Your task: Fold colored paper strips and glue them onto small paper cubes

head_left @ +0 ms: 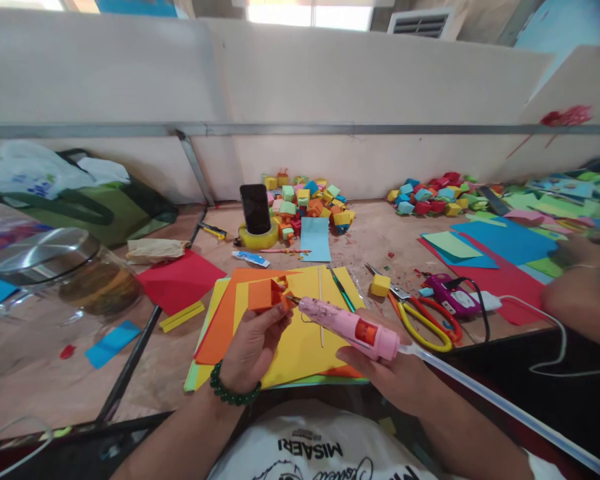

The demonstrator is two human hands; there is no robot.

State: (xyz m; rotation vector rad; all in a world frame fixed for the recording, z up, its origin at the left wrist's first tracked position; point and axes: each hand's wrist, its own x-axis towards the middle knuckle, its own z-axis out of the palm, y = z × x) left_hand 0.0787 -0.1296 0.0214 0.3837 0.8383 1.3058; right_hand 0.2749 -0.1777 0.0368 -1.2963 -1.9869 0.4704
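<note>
In my left hand [257,341], pinched between thumb and fingers, is a small folded orange paper box [261,295] with its flaps standing out on the right. My right hand [387,377] grips a pink glue gun [337,321], and a long clear glue stick [505,400] runs out of its back end. The gun's nozzle points left and meets the box's flap; whether glue is coming out is too small to tell. Beneath both hands lies a stack of yellow and orange paper sheets [300,353], with a thin white stick [321,307] on top.
Orange-and-yellow-handled scissors [425,320], a yellow paper cube [381,286] and a purple power socket [453,295] lie to the right. Paper cubes [305,203] are heaped behind a phone [255,209] on a tape roll [258,239]. A glass jar [100,287] stands left. Another person's arm [580,287] reaches in at right.
</note>
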